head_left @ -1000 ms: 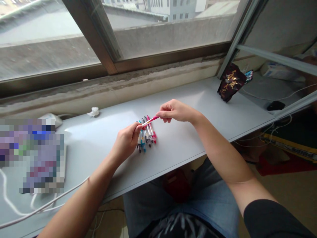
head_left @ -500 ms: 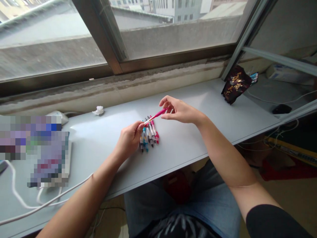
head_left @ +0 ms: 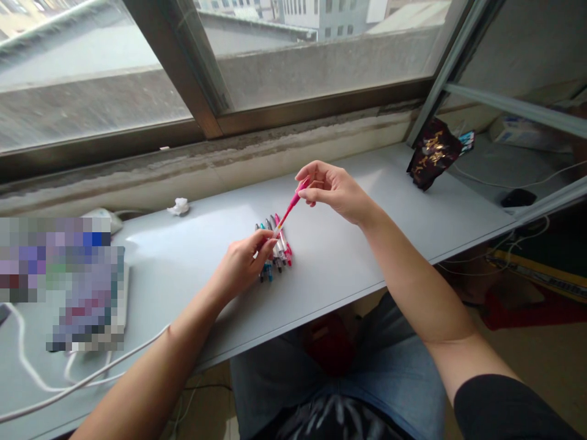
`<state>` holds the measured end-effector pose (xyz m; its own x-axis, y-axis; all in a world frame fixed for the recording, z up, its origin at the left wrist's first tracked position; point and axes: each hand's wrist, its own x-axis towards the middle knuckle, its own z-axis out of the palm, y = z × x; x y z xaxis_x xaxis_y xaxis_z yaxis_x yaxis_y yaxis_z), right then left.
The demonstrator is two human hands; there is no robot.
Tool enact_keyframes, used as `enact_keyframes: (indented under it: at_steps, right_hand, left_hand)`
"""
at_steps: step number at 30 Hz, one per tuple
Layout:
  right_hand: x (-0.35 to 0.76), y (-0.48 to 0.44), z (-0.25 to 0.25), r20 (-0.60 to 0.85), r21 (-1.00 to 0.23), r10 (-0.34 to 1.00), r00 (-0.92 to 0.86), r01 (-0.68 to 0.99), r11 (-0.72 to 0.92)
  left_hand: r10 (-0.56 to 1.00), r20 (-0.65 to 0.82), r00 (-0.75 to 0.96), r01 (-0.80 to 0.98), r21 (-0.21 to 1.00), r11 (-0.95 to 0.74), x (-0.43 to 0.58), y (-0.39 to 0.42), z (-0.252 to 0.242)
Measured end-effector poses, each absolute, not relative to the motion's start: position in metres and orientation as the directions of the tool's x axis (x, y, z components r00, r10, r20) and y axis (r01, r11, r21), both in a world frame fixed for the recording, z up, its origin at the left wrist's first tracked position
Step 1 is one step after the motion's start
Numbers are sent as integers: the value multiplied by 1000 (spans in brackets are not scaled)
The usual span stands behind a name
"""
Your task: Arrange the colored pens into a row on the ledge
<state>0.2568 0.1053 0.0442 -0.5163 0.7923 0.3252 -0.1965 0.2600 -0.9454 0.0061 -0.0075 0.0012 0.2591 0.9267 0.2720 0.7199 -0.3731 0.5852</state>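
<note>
A pink pen (head_left: 291,205) with a clear barrel is held at a slant above the desk between my two hands. My left hand (head_left: 245,260) is closed, thumb and fingers pinching the clear lower end. At the upper pink end, my right hand (head_left: 332,190) grips with thumb and fingertips. Whether the pen's parts are joined or pulled apart, I cannot tell. Beneath and beside my left fingers lies a row of several pens (head_left: 279,247) with clear barrels and pink, grey, black and teal ends, partly covered by that hand.
The grey desk (head_left: 348,244) runs below a window. A crumpled white tissue (head_left: 178,206) lies near the wall. Blurred-out items (head_left: 87,299) and a white cable (head_left: 87,386) are at left. A dark packet (head_left: 433,154) stands at the far right.
My right thumb and fingers, loosely open round the pink end before, have closed on it. The pen has tilted more upright, and my right hand has risen slightly.
</note>
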Motion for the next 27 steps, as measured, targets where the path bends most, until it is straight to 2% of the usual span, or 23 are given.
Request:
enact_keyframes:
  at_steps: [10, 22, 27]
  right_hand:
    - [255, 113, 40, 374, -925, 851, -369, -207, 317]
    - [255, 112, 42, 359, -931, 863, -355, -202, 304]
    - [253, 111, 39, 338, -939, 850, -404, -204, 277]
  left_hand:
    - [901, 306, 309, 711, 555, -432, 4, -10, -1]
    - [895, 338, 291, 709, 551, -439, 5, -11, -1]
    - [895, 361, 261, 717, 549, -430, 6, -11, 0]
